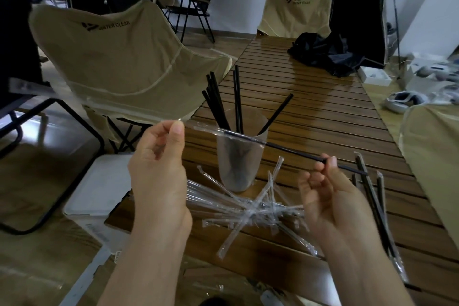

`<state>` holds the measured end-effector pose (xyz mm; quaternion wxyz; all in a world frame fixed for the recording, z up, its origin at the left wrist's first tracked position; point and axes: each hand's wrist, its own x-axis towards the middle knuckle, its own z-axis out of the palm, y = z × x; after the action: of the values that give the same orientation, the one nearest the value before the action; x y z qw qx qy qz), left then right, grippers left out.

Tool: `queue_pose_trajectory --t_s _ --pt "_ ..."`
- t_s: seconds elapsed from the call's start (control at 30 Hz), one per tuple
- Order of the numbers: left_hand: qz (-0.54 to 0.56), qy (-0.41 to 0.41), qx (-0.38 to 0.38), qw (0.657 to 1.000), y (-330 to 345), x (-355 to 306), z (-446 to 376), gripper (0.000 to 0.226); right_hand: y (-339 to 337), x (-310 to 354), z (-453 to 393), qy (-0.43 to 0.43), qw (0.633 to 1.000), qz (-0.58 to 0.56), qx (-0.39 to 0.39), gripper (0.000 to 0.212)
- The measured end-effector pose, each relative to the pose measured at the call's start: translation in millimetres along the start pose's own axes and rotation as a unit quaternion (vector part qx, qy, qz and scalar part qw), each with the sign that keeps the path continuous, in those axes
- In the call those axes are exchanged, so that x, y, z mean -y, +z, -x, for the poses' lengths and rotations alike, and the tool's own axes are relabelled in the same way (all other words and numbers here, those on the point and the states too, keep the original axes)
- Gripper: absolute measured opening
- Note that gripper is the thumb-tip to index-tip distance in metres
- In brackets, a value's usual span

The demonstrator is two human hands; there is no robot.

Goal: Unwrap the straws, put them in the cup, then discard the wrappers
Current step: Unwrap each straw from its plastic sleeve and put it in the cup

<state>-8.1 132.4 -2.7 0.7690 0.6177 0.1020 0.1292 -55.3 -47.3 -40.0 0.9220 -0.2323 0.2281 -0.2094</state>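
Note:
A clear plastic cup (238, 164) stands on the slatted wooden table (310, 112) with several black straws (237, 99) leaning in it. My left hand (159, 156) pinches the end of a clear wrapper (206, 129) held above the cup. My right hand (325, 191) pinches a black straw (290, 150) that is partly drawn out of that wrapper to the right. A heap of empty clear wrappers (248, 208) lies on the table just in front of the cup. A few wrapped straws (375, 206) lie to the right.
A tan folding chair (119, 57) stands left of the table, and a white bin (99, 196) sits on the floor beside the table's near left corner. A black cloth bundle (320, 54) lies at the table's far end. Another tan chair edge (432, 146) is at right.

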Motion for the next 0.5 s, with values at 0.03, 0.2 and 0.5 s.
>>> queue_pose_trajectory --t_s 0.03,0.2,0.5 --pt "0.007 -0.007 -0.011 1.000 0 -1 -1 0.007 0 1 -1 -0.010 1.000 -0.005 -0.004 0.023" --pt "0.042 -0.075 -0.065 0.994 -5 0 -7 0.010 -5 5 -3 -0.054 0.998 0.009 -0.009 0.007" --pt "-0.046 -0.188 -0.070 0.979 -5 7 -8 0.011 20 8 16 -0.390 0.901 0.187 0.024 0.016"
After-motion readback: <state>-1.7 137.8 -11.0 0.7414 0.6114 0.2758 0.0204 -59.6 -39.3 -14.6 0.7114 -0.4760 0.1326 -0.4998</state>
